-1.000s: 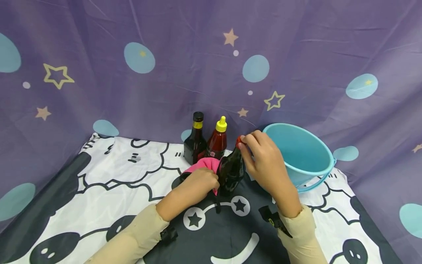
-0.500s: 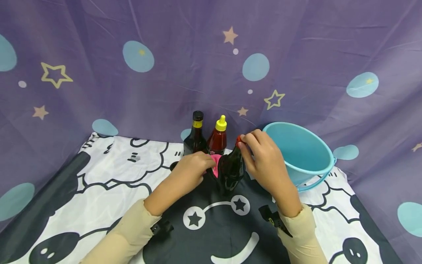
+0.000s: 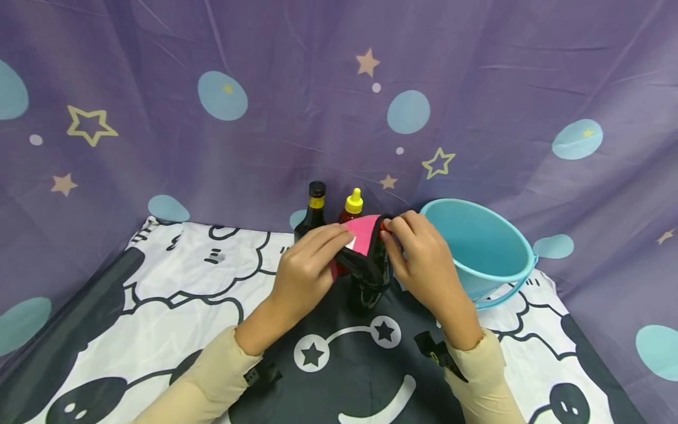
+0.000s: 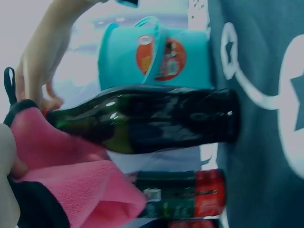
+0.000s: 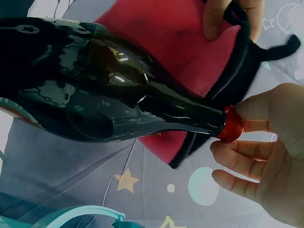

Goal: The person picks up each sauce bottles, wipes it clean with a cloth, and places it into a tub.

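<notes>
A dark glass bottle (image 4: 164, 118) with a red cap (image 5: 232, 124) stands on the patterned tablecloth. My right hand (image 3: 426, 259) pinches the cap between thumb and fingers. In my left hand (image 3: 302, 268) is a pink cloth (image 4: 90, 183) with black edging and a small black loop, pinched near its edge. The cloth is held up at the bottle's neck. In the right wrist view it hangs behind the neck and shoulder, its black edge close to the cap. From the head view, the cloth and left hand hide much of the bottle's upper part.
Behind the cloth stand a dark bottle (image 3: 313, 218) with a black cap and a red sauce bottle (image 3: 351, 213) with a yellow nozzle. A light blue bucket (image 3: 492, 275) stands at the right. A purple starry curtain (image 3: 275, 135) backs the table.
My left hand has risen from beside the bottle's lower body, bringing the pink cloth up to the neck. The right hand has stayed on the cap.
</notes>
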Motion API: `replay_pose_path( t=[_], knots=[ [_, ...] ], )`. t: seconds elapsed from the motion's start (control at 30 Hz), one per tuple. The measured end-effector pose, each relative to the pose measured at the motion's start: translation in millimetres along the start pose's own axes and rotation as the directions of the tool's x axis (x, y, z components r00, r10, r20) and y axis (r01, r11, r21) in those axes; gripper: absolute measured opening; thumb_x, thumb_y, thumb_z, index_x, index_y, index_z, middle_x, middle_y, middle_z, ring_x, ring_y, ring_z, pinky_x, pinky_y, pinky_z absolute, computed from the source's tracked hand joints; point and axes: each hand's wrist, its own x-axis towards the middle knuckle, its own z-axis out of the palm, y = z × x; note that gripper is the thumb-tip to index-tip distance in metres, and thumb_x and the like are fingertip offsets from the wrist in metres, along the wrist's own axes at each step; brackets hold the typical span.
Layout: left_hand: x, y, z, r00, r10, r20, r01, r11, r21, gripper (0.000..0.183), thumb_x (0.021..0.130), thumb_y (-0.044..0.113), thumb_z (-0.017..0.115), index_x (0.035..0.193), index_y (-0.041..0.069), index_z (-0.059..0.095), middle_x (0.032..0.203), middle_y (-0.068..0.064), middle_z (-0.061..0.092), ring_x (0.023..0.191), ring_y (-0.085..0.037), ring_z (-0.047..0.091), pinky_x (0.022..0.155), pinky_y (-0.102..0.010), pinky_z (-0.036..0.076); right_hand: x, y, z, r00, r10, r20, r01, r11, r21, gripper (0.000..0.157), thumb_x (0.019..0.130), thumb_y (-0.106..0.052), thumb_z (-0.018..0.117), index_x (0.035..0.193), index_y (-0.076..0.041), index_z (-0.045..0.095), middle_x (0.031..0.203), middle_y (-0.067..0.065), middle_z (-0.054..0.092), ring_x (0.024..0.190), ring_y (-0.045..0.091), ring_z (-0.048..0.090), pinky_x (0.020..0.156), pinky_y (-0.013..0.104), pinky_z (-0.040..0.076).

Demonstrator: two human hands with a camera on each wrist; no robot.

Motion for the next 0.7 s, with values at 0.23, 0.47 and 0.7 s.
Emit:
replay_pose_path(
  t=[0.23, 0.47, 0.7],
  knots=[
    [-11.5, 4.4, 16.6, 0.986, 0.155, 0.061, -0.156, 0.988, 0.011, 0.037, 0.083, -0.015, 0.062, 0.113, 0.003, 0.075, 0.115, -0.013, 0.075, 0.110, -0.027, 0.071, 0.099, -0.039, 0.056, 1, 0, -0.2, 1.000, -0.006, -0.014, 0.006, 1.000, 0.013, 0.010, 0.097, -0.010, 0.066, 0.100, 0.000, 0.063, 0.086, 0.012, 0.055, 0.074, 0.027, 0.050, 0.065, 0.038, 0.043],
    [-17.5, 3.0, 20.3, 0.966, 0.213, 0.144, -0.219, 0.975, 0.031, 0.042, 0.082, -0.014, 0.064, 0.118, 0.004, 0.074, 0.119, -0.012, 0.074, 0.116, -0.026, 0.070, 0.102, -0.038, 0.055, 1, 0, 0.4, 1.000, 0.002, -0.006, -0.002, 1.000, 0.008, 0.011, 0.097, -0.011, 0.066, 0.100, 0.000, 0.064, 0.086, 0.012, 0.057, 0.074, 0.027, 0.051, 0.066, 0.038, 0.044],
    [-16.3, 2.9, 18.9, 0.941, 0.255, 0.225, -0.288, 0.949, 0.129, 0.041, 0.079, -0.006, 0.076, 0.116, 0.010, 0.076, 0.114, -0.005, 0.077, 0.113, -0.022, 0.070, 0.100, -0.036, 0.056, -1, -1, -1.1, 0.999, 0.028, 0.016, -0.028, 1.000, -0.008, 0.012, 0.097, -0.012, 0.066, 0.100, -0.001, 0.064, 0.087, 0.012, 0.057, 0.075, 0.026, 0.051, 0.066, 0.037, 0.046]
  ],
)
